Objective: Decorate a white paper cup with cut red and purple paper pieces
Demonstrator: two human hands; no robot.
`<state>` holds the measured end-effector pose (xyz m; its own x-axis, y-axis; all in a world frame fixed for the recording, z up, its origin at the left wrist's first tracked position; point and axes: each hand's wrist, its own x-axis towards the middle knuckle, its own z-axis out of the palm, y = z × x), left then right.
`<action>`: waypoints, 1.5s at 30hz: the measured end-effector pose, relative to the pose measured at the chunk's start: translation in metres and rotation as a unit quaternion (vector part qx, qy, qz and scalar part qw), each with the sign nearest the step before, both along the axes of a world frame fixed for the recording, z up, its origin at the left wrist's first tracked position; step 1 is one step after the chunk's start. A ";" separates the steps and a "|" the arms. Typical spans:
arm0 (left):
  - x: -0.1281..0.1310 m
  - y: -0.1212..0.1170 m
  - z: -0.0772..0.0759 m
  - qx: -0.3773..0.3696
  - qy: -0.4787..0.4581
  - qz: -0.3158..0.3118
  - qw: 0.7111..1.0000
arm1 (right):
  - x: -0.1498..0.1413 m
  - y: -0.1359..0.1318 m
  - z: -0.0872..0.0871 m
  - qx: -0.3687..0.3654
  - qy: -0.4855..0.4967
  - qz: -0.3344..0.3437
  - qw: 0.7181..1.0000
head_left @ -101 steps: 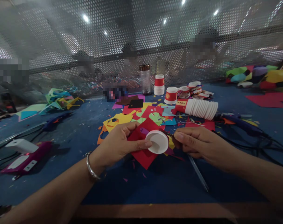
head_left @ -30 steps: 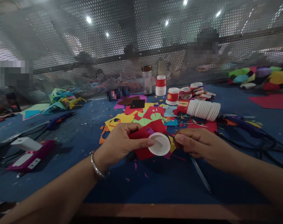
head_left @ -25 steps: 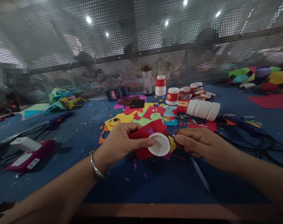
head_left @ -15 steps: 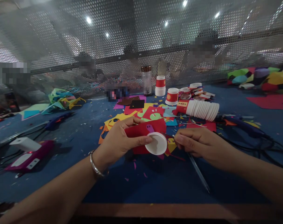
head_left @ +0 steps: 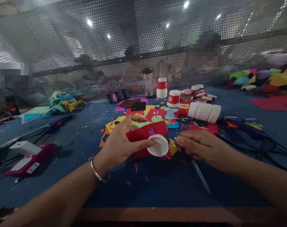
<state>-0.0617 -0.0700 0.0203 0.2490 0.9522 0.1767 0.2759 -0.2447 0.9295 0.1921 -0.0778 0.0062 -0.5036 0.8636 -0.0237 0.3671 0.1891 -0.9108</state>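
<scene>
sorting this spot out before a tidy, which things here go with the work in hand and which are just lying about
In use, going by the hands:
paper cup, held in the left hand
red paper, same hand
right hand: can't tell what it holds

Probably just lying about:
clear bottle
power strip
folded paper pile, far left

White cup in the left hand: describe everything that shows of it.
The white cup looks like paper, with a round mouth, a pale raised rim and a plain, shaded inside. It is tilted so that its mouth faces the camera, and the left hand holds it above the blue table, the thumb overlapping its left edge. Red paper shows behind it, and a small purple piece just above its rim. Its outer side and base are hidden.
</scene>
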 end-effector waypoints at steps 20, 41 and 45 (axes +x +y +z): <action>-0.002 0.003 -0.004 -0.033 0.007 0.004 0.999 | 0.000 0.001 -0.001 -0.065 0.067 0.001 0.996; 0.004 -0.001 -0.002 0.010 0.029 0.016 0.999 | -0.001 0.002 -0.004 -0.070 0.086 -0.006 0.994; 0.006 -0.002 -0.001 0.012 0.036 0.019 0.999 | -0.002 0.001 -0.003 -0.068 0.087 -0.008 0.994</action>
<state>-0.0557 -0.0724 0.0194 0.2263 0.9569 0.1822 0.3507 -0.2546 0.9012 0.1898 -0.0765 0.0034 -0.4970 0.8660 -0.0545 0.2036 0.0553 -0.9775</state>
